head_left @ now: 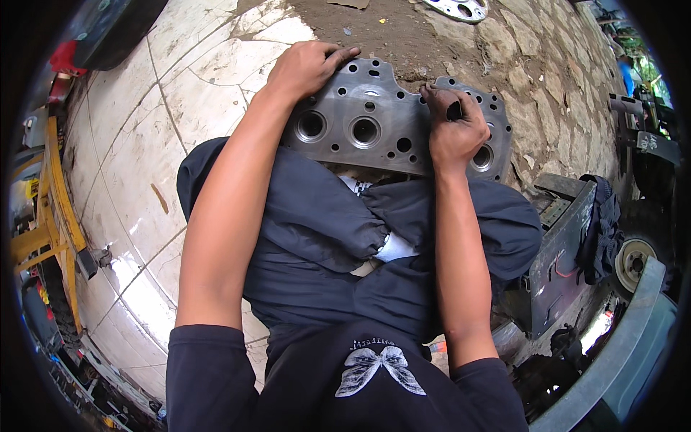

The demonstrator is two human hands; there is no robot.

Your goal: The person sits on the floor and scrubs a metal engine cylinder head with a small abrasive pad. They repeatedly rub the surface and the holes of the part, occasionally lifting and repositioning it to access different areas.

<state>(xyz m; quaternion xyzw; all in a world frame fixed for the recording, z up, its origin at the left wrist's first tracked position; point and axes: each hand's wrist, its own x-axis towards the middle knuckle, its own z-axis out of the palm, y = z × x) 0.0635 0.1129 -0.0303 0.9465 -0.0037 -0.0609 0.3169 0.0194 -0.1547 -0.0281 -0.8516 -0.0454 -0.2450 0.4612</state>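
- A flat grey metal slab, pierced with many round holes, lies in front of the person, just beyond the folded legs, with its long side running across from left to right.
- The left hand is at the slab's far left corner, touching it from above; thumb and forefinger reach along the far edge. Most of the other fingers are hidden—whether they grip the rim, I cannot tell.
- The right hand is over the slab's right half, just beside the notch in the far edge. Its fingers are curled in, and a black patch shows among them—a held object or a gap, I cannot tell which.
- Two large ringed openings lie on the slab's left half, between the hands; another sits beside the right wrist, partly covered by it. The right end of the slab extends past the right hand.
- Dark trousers cover the crossed legs, close to the slab's near edge.
- Pale cracked tiles spread to the left, and stone paving to the right.
- A holed metal disc lies on the ground well beyond the slab.
- A dark metal box stands right of the knees, with a dark cloth hanging at its edge and a wheel further right.
- A yellow frame stands at far left.
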